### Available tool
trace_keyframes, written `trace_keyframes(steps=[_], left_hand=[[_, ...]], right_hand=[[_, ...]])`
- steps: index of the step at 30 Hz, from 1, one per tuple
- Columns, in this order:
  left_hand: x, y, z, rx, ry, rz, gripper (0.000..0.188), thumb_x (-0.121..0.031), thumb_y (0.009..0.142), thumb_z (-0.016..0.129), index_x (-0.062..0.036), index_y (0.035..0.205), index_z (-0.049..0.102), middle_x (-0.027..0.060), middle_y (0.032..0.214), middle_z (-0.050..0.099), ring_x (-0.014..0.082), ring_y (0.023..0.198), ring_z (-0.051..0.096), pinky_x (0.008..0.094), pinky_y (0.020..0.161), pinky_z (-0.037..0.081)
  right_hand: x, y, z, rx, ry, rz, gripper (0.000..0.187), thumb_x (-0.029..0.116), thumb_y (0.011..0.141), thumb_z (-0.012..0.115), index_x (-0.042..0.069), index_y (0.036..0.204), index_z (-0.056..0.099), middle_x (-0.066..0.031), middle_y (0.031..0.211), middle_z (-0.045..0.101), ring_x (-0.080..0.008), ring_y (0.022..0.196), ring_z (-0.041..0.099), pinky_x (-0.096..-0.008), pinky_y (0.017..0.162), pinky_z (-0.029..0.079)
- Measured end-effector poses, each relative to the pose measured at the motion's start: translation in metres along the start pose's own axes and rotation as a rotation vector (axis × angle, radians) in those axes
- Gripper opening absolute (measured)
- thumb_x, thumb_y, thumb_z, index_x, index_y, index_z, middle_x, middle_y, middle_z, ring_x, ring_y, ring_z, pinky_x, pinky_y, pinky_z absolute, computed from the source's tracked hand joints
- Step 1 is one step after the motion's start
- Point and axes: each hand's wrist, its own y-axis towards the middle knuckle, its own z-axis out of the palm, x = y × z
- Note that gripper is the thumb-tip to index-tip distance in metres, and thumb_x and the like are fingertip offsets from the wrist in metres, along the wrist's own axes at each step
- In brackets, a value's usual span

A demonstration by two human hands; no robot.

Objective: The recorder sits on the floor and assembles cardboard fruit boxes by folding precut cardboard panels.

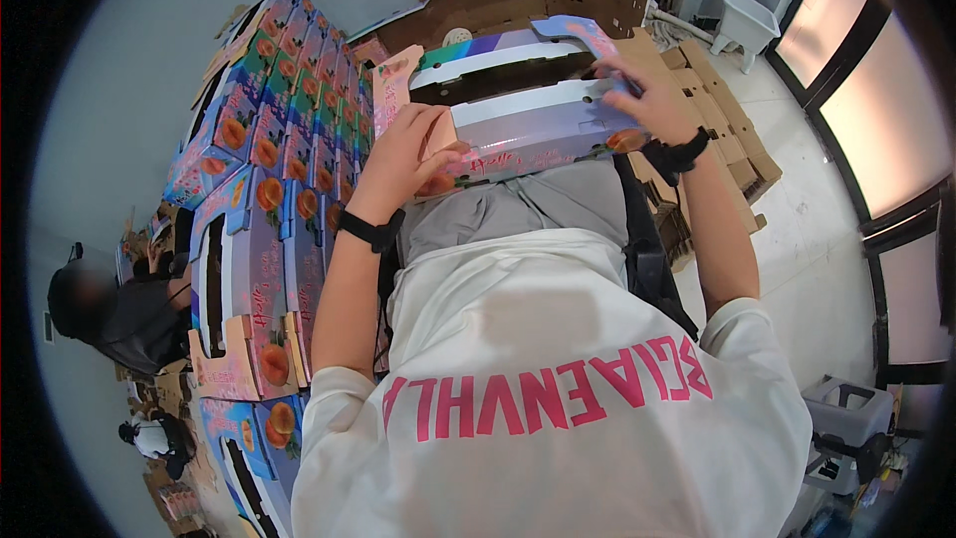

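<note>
A printed cardboard fruit box (528, 122), purple, white and green with peach pictures, lies in front of my waist. A long dark opening runs across its top. My left hand (413, 151) grips its near left corner, with thumb and fingers bent round a folded flap of bare board. At the box's right end is my right hand (649, 102), its fingers apart beside the end panel. A purple-blue flap (578, 30) stands up at the far right corner. The inside of the box is mostly dark and hidden.
Finished-looking printed boxes (267, 194) are stacked high on my left. Flat brown cardboard (709, 105) lies at the right. Behind the box stands a large brown carton (478, 12). Two people (139, 314) are farther left. A white tub (747, 22) is at the far right.
</note>
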Motion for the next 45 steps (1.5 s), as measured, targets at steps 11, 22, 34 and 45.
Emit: trace_keyframes(steps=[11, 22, 34, 45], left_hand=[[-0.003, -0.003, -0.001, -0.046, -0.060, -0.015, 0.067, -0.019, 0.083, 0.087, -0.0012, 0.142, 0.061, 0.0159, 0.132, 0.063, 0.0373, 0.120, 0.064, 0.0408, 0.103, 0.054], [-0.007, -0.003, -0.002, -0.017, -0.046, -0.032, 0.069, -0.011, 0.079, 0.087, 0.0000, 0.142, 0.061, 0.0164, 0.133, 0.064, 0.0372, 0.122, 0.065, 0.0396, 0.105, 0.053], [0.035, -0.035, -0.009, -0.468, -0.097, -0.173, 0.051, -0.007, 0.097, 0.074, 0.0037, 0.144, 0.058, 0.0182, 0.139, 0.065, 0.0333, 0.127, 0.065, 0.0400, 0.108, 0.050], [0.179, -0.095, 0.028, -0.484, -1.281, -0.890, 0.044, -0.032, 0.110, 0.063, -0.0010, 0.141, 0.061, 0.0139, 0.135, 0.070, 0.0294, 0.119, 0.069, 0.0433, 0.103, 0.055]], right_hand=[[0.009, 0.039, -0.033, 0.434, -0.204, 0.004, 0.068, 0.040, 0.099, 0.075, 0.008, 0.156, 0.056, -0.0118, 0.151, 0.061, -0.0250, 0.138, 0.056, -0.0402, 0.118, 0.043], [-0.066, 0.200, 0.024, 0.416, -0.697, 0.147, 0.102, 0.063, 0.080, 0.087, 0.012, 0.160, 0.052, -0.0218, 0.151, 0.063, -0.0375, 0.141, 0.058, -0.0428, 0.119, 0.044], [-0.094, 0.116, -0.079, 0.352, -0.117, 0.245, 0.090, 0.043, 0.089, 0.083, 0.005, 0.161, 0.044, -0.0177, 0.133, 0.068, -0.0209, 0.104, 0.069, -0.0354, 0.079, 0.058], [-0.175, -0.107, -0.152, 0.291, 0.127, 0.953, 0.038, 0.039, 0.095, 0.085, 0.013, 0.120, 0.071, 0.0076, 0.074, 0.062, -0.0025, 0.054, 0.052, -0.0241, 0.047, 0.042]])
